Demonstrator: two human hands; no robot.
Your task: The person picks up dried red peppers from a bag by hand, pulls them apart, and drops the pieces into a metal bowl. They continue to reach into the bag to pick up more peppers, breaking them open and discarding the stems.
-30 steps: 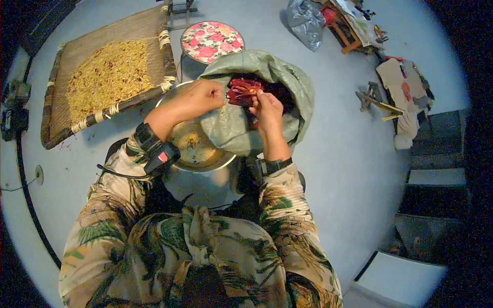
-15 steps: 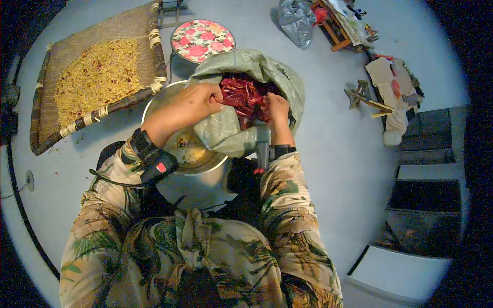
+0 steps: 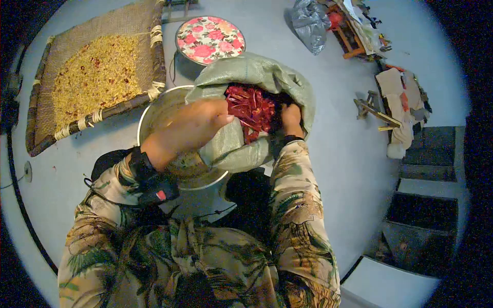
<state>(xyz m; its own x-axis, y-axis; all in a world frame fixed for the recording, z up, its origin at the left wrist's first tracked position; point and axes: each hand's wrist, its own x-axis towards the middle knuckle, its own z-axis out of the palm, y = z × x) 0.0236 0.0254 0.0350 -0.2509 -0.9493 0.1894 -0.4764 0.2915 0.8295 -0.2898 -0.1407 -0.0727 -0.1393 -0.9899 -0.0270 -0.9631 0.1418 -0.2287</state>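
A pale green woven sack (image 3: 246,72) stands with its mouth folded back, showing dried red chillies (image 3: 251,108) inside. My left hand (image 3: 205,119) is over the sack's left rim, at the edge of the chillies. It is a little blurred, with its fingers bent together, and what they hold is hidden. On the other side, my right hand (image 3: 291,122) reaches down inside the right of the mouth. Its fingertips disappear into the dark beside the chillies. Under the sack and my left forearm is a wide metal basin (image 3: 146,115) with a pale rim, partly covered.
A wood-framed woven tray (image 3: 87,38) of yellow bits with red specks lies at left. Behind the sack stands a round floral-topped stool (image 3: 210,38). A grey plastic bag (image 3: 309,28) and a small wooden stand (image 3: 367,105) are at right, near dark steps (image 3: 423,200).
My right hand has gone deeper into the sack's right side, away from the chillies' top. My left hand has shifted slightly right and down. The whole view has tilted a little.
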